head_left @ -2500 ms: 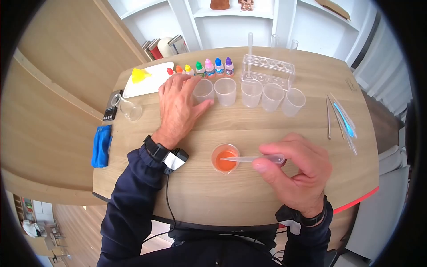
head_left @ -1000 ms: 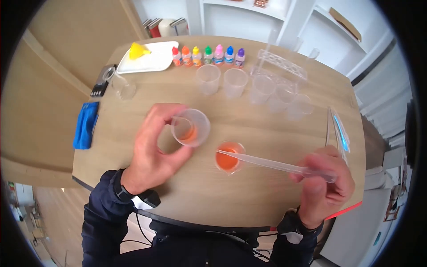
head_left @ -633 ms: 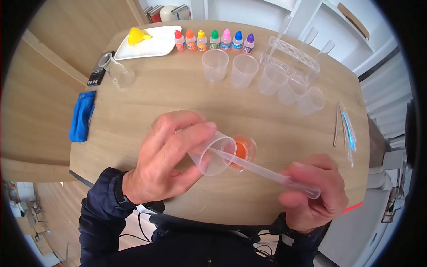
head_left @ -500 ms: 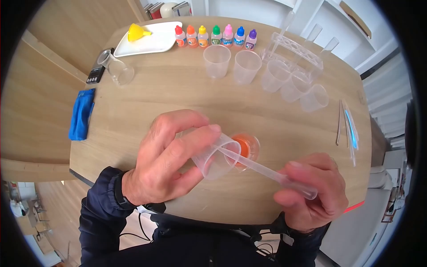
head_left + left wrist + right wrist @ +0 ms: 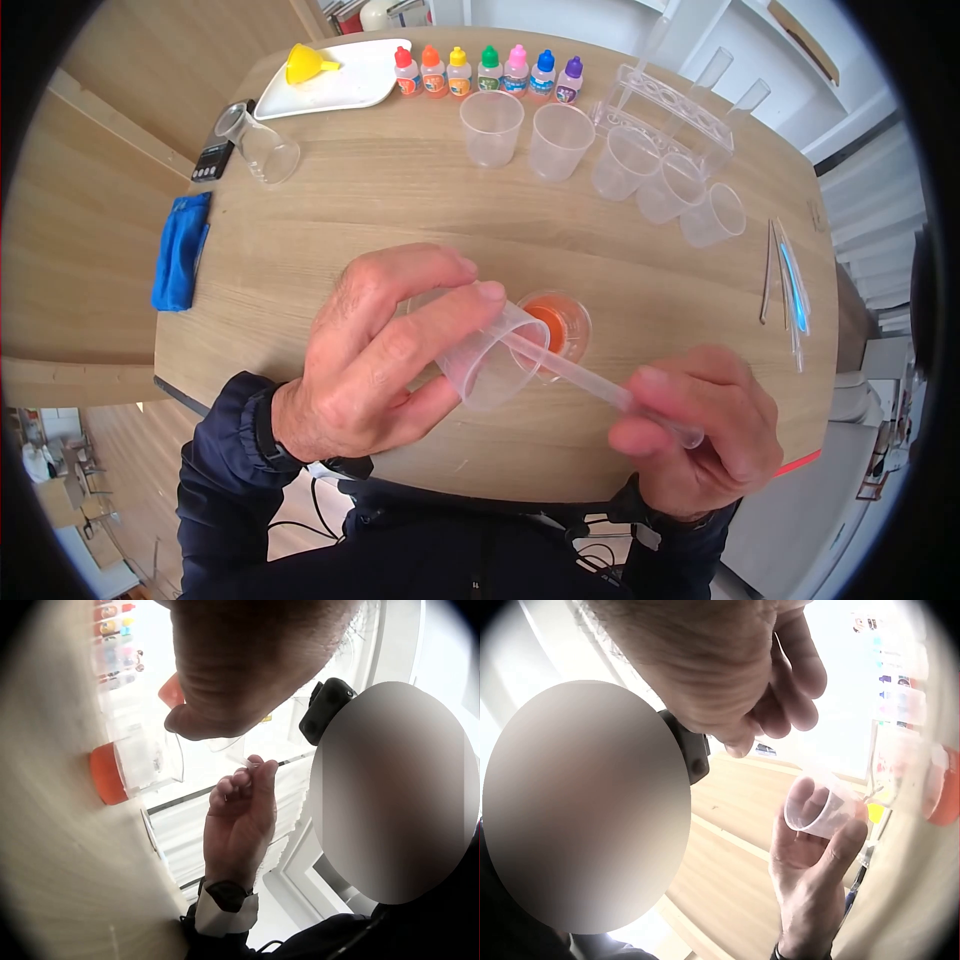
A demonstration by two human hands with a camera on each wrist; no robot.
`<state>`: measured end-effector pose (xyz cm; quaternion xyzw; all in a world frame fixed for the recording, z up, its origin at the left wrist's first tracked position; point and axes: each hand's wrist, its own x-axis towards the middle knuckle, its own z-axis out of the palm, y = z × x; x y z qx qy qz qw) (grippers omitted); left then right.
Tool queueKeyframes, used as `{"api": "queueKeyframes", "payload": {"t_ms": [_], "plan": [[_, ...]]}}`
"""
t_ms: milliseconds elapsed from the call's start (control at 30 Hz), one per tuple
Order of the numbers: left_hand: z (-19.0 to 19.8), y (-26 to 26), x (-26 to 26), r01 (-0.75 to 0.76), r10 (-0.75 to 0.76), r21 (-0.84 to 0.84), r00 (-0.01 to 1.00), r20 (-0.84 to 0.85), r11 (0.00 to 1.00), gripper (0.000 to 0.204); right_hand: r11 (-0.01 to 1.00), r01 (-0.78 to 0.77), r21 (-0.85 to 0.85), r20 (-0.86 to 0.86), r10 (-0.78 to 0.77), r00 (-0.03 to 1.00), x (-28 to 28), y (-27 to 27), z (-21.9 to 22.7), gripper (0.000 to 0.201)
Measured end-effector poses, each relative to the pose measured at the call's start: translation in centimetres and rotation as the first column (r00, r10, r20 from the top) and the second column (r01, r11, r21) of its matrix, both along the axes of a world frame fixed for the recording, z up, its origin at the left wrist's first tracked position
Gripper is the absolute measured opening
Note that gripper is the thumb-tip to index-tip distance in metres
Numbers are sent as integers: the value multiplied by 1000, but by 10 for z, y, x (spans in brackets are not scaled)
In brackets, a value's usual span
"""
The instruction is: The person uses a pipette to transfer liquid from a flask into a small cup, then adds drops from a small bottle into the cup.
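My left hand (image 5: 365,365) grips a clear plastic cup (image 5: 490,375), tilted with its mouth toward the right hand. Some orange-red liquid (image 5: 172,691) shows low in that cup in the left wrist view. Between right thumb and fingers, a clear plastic pipette (image 5: 580,378) is pinched by its bulb end; its stem reaches into the cup's mouth. That right hand (image 5: 712,430) is at the front right. Just behind the cup, a small clear beaker (image 5: 578,318) of orange liquid stands on the table, partly covered by the cup in the head view.
Several clear cups (image 5: 562,140) stand in a row behind, before colored dropper bottles (image 5: 489,75) and a test tube rack (image 5: 672,105). A white tray (image 5: 350,90) with a yellow funnel (image 5: 308,65), a flask (image 5: 268,150) and blue cloth (image 5: 182,255) lie left. Tweezers and thin tools (image 5: 790,280) lie right.
My left hand has come from the cup row to the front middle, bringing a cup and tilting it. The pipette's tip has gone from over the beaker into this cup.
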<state>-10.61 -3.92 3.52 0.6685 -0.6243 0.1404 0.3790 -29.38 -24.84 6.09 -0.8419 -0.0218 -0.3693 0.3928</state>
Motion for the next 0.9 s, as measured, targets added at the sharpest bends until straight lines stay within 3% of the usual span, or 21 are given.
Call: {"api": "queueKeyframes", "payload": {"t_ms": [333,533,700,900], "plan": [[-1,1,2,7,-7,-5,1000,-10,1000,56,998,-47,-29,21,47,999,2,-4,-1,53],[-2,4,10,-94,96,36,994,-43,995,61,991,10,131,135,-28,990,-25,-27,2,51],[-5,3,18,-193,195,37,976,-98,981,64,982,115,148,48,-123,991,-33,-33,9,47],[-6,2,18,-197,200,33,974,-109,980,65,986,165,33,-42,-163,986,-31,-28,12,40]]}}
